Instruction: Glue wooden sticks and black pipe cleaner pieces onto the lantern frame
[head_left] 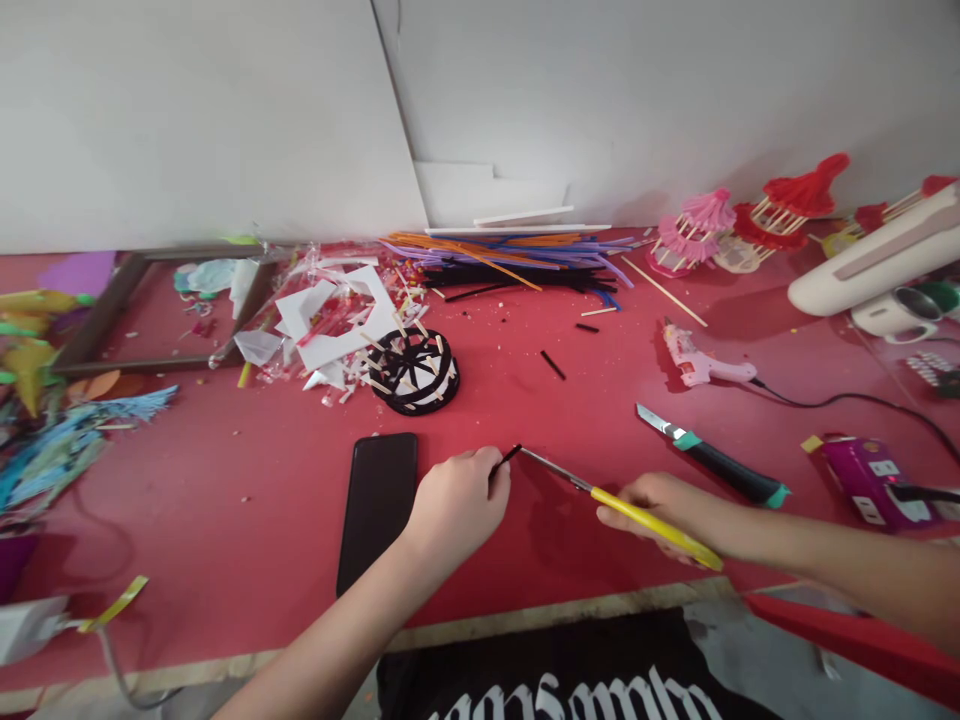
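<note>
My left hand (461,497) is closed on a short black pipe cleaner (508,457), whose end sticks out past the fingers. In my right hand (667,500) is a pair of yellow-handled scissors (626,508), with the blade tips at the protruding end of the pipe cleaner. Whether the blades are parted I cannot tell. Two cut black pieces (553,365) lie farther back on the red table. Beyond my left hand stands a round black frame (415,372) with short wooden sticks poking up. A black phone (377,510) lies left of that hand.
Against the wall lies a pile of orange, purple, blue and black pipe cleaners (517,265). Plastic and paper scraps (330,310) cover the back left. On the right are a utility knife (712,458), a pink glue gun (697,360) with its cord, and a purple power strip (874,480).
</note>
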